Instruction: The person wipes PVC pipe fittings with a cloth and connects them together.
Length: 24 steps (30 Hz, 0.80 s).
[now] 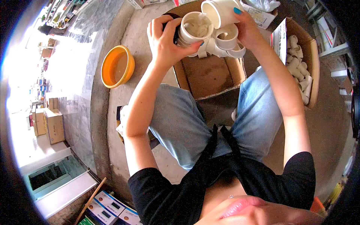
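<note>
Between the knees stands an open cardboard box (210, 77) with several white plastic pipe fittings (226, 36) at its far part. My left hand (167, 39) is wrapped round a white round fitting (195, 26), its open end facing up and something pale inside. On the right, my right hand (247, 28) grips a larger white cylindrical fitting (221, 13), tilted with its opening toward the left. The two held fittings are close together above the others. Part of my right hand's fingers is hidden behind the cylinder.
An orange basin (118, 66) sits on the floor at the left. At the right is another cardboard box (313, 67) holding several white fittings (298, 69). White printed boxes (107, 208) and a wooden stick (90, 200) lie at the lower left. Shelving (333, 50) stands at the far right.
</note>
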Available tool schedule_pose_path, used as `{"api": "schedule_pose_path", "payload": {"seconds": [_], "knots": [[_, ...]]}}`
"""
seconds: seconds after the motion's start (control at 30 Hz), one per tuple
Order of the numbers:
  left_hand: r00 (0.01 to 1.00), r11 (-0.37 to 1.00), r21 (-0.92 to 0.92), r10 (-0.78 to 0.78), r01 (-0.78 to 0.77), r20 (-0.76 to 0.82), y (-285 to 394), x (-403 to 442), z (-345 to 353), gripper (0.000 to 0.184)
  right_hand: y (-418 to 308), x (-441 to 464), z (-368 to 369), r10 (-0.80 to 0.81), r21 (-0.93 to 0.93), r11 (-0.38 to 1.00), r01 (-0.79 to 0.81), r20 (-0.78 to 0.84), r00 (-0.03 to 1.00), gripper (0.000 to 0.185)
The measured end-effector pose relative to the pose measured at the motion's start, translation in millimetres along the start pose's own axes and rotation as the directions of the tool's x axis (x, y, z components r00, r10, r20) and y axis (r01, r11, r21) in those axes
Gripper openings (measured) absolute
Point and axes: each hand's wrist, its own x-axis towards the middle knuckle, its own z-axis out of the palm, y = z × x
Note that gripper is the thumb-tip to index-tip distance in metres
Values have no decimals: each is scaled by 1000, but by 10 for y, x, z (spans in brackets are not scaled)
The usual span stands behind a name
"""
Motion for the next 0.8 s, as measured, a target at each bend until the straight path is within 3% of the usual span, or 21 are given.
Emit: {"api": "schedule_pose_path", "payload": {"seconds": [0.1, 0.2, 0.3, 0.4, 0.43, 0.5, 0.57, 0.63, 0.73, 0.8], "knots": [[1000, 998, 66, 25, -24, -14, 52, 11, -28, 57, 45, 1, -122, -25, 157, 987, 31, -43, 999, 42], [999, 999, 45, -14, 12, 34, 67, 20, -7, 58, 33, -35, -157, -39, 236, 971, 31, 30, 999, 43], [982, 997, -24, -67, 72, 177, 68, 0, 24, 54, 44, -47, -127, -7, 201, 980, -8, 73, 997, 47], [961, 971, -151, -148, 187, 236, -28, -27, 66, 48, -102, -45, 27, 0, -42, 999, 6, 145, 989, 51], [953, 953, -193, -186, 235, 240, -46, -28, 61, 47, -230, -47, 63, -33, -291, 952, 91, 199, 979, 52], [927, 905, -265, -261, 332, 270, -72, -15, 9, 48, -496, -46, 113, -54, -695, 664, 278, 325, 944, 53], [908, 868, -314, -296, 386, 298, -113, -23, -9, 51, -586, -47, 51, 26, -768, 553, 324, 405, 914, 54], [946, 912, -311, -185, 266, 266, -160, -37, -2, 52, -622, -40, -74, 130, -791, 482, 375, 488, 863, 55], [965, 938, -301, -100, 173, 244, -168, -35, -1, 54, -654, -36, -47, 14, -761, 342, 551, 591, 807, 58], [965, 938, -304, -92, 167, 244, -188, -42, -1, 54, -684, -65, 114, -155, -747, 252, 615, 596, 788, 44]]}}
